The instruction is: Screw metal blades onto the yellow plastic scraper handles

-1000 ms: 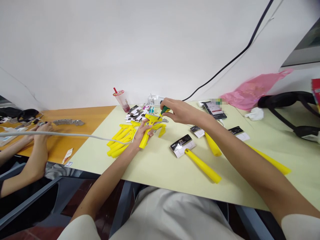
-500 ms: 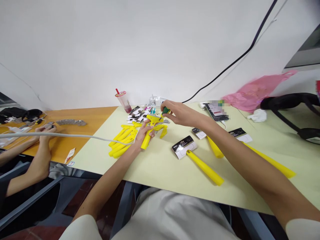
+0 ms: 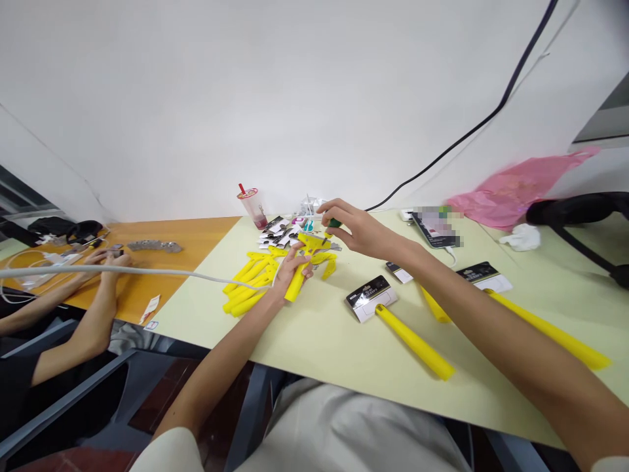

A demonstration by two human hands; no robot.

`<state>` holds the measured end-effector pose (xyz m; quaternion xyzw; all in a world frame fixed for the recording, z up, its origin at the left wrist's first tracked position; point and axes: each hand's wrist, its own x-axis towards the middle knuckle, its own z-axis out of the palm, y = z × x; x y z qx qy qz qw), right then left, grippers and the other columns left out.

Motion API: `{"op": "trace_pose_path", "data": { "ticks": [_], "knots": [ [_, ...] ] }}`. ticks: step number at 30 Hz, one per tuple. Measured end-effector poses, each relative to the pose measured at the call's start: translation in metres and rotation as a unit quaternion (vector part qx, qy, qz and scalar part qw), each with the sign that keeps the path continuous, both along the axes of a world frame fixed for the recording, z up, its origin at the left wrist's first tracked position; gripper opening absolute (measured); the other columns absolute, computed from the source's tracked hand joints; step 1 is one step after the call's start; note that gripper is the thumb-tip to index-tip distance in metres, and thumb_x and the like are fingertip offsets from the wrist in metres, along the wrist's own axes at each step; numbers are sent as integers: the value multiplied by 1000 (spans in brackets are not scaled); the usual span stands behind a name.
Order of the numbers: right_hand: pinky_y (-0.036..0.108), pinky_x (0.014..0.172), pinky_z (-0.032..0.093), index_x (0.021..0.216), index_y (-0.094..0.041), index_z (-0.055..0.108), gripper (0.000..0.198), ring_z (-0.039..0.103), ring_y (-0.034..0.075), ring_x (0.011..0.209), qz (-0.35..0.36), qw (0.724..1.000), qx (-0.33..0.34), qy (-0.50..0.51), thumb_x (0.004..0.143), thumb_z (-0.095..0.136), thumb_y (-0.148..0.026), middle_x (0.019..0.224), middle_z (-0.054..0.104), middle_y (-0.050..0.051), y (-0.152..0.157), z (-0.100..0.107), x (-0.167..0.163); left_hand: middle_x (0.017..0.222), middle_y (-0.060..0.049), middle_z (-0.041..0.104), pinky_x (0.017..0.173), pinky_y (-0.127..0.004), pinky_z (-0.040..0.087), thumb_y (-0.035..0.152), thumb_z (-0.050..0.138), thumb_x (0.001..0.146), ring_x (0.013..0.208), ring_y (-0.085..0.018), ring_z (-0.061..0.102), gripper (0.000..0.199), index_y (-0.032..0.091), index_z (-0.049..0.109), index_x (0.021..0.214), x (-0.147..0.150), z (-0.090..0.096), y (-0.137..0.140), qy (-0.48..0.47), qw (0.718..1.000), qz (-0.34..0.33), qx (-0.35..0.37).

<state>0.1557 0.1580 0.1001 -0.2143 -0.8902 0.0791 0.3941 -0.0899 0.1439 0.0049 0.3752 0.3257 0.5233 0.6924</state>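
Note:
My left hand is wrapped round the handle of a yellow scraper, with its wide head pointing away from me. Above that head, my right hand has its fingers closed on a small green-handled screwdriver; the tip meets or nearly meets the head, and I cannot tell which. More yellow scrapers lie in a pile left of my left hand. Beyond the pile are black-and-white cards. Under my right forearm, a yellow handle lies with its head covered by a black-and-white card.
A drink cup with a red straw stands near the wall. Toward the right are a phone, crumpled tissue and a pink bag. A white cable crosses on the left, where another person's hands work.
The whole view has shifted, so things appear slightly farther right and lower. The scraper's head has tilted to show more of its yellow face. Both hands keep their holds.

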Motion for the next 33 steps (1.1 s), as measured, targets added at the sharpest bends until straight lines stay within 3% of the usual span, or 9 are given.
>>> {"op": "trace_pose_path", "data": {
  "ticks": [4,9,11,14,18,20,25,30,33],
  "knots": [
    [45,90,55,109,-24,58,14,65,28,96,-65,998,14,-9,109,55,-37,113,67,13,1,-3,-3,95,6,67,52,-22,40,15,91,67,48,-2,45,75,30,57,132,0,-1,-1,5,1000,-9,7],
    [55,113,50,127,-24,55,22,54,33,142,4,1000,6,0,105,52,-24,149,53,21,0,-5,-1,104,3,69,52,-22,42,14,90,68,50,-2,46,75,30,56,133,1,-4,-1,-1,1000,-9,-1],
    [55,117,47,127,-25,56,23,51,31,148,36,999,2,15,105,50,-21,153,53,19,0,-6,-2,106,3,70,52,-21,41,14,90,68,50,-1,46,76,30,56,133,0,-4,0,-5,1000,-5,-1],
    [49,106,53,117,-25,59,12,64,29,125,37,999,4,24,108,51,-25,134,66,15,1,-7,-6,103,3,70,52,-20,42,13,90,68,49,-1,44,73,29,55,130,-1,0,0,-13,1000,3,-3],
    [44,89,53,107,-24,60,11,64,28,99,-20,1000,21,4,110,52,-32,111,67,12,1,-7,-8,96,5,68,52,-21,42,13,91,65,48,-2,45,75,29,55,130,1,3,-2,-8,1000,4,0],
    [45,89,54,110,-24,59,9,64,29,101,-26,999,18,-7,108,53,-31,114,65,14,0,-6,-6,95,6,67,52,-21,42,14,93,64,49,-3,47,79,29,55,132,2,3,-3,-2,1000,-2,-1],
    [52,106,52,119,-25,55,20,58,31,133,40,999,-2,-14,101,52,-16,140,59,19,1,-6,-3,92,6,66,51,-20,42,15,93,63,49,-2,47,81,29,55,134,2,3,-2,-3,1000,3,-7],
    [46,92,54,107,-25,56,4,65,29,104,9,1000,10,9,105,53,-24,114,68,12,3,-8,-8,95,6,67,53,-20,42,16,91,65,49,-1,44,75,30,55,130,0,9,-4,2,1000,7,7],
    [42,85,52,102,-25,55,9,63,27,94,-32,999,4,-12,107,55,-33,103,66,10,1,-6,-7,97,5,67,53,-21,42,17,91,66,51,-2,47,76,29,55,132,1,7,-6,5,1000,-1,10]
  ]
}}
